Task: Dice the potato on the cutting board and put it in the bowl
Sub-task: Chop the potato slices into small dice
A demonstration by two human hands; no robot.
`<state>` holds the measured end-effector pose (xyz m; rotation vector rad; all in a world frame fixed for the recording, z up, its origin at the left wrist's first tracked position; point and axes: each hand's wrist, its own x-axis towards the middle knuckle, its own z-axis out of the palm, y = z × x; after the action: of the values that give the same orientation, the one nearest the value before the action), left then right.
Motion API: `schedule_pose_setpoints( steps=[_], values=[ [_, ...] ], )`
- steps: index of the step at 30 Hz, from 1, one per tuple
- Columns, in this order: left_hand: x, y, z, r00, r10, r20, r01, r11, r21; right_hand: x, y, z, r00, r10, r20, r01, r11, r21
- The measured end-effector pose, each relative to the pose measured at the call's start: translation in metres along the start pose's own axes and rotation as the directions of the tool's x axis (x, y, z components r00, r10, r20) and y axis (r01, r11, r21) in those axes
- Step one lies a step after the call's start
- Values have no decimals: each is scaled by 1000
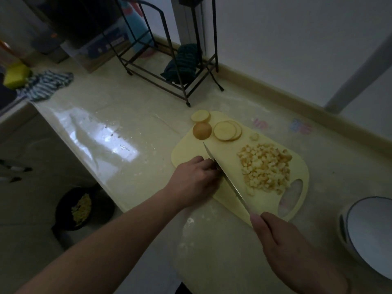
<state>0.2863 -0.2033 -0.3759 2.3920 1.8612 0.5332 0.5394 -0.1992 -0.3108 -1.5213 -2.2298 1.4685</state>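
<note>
Between the two hands a knife (pixel 224 177) slants across the cutting board (pixel 231 149). The right hand (pixel 282 242) grips its handle; the left hand (pixel 195 179) lies knuckles-up against the blade, fingers curled, whatever they hold hidden. Just beyond the blade is a heap of diced potato (pixel 265 168); farther out lie round potato slices (pixel 227 130). Right of the right hand stands the white bowl (pixel 369 234).

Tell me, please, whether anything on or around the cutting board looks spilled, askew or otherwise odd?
Mostly tidy. The cutting board overhangs the counter edge at its near corner, and one small potato piece lies apart from the diced pile. Nothing has spilled off the board.
</note>
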Motion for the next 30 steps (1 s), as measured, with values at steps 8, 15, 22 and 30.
schedule_pose_setpoints(
  steps=[8,15,22,30],
  values=[
    [1,-3,-3,997,72,-13,-72,997,-20,24,-10,8,995,-85,-45,84,996,-16],
    [0,-5,-6,996,94,-1,-94,995,-13,30,-2,-8,998,61,31,-65,985,159],
    [-1,-3,-9,998,60,-30,-62,997,-52,22,-13,-2,998,-44,-48,49,992,120],
    [-3,-11,-6,995,95,-41,-98,992,-83,17,-16,6,994,-103,-43,106,992,70]
  ],
)
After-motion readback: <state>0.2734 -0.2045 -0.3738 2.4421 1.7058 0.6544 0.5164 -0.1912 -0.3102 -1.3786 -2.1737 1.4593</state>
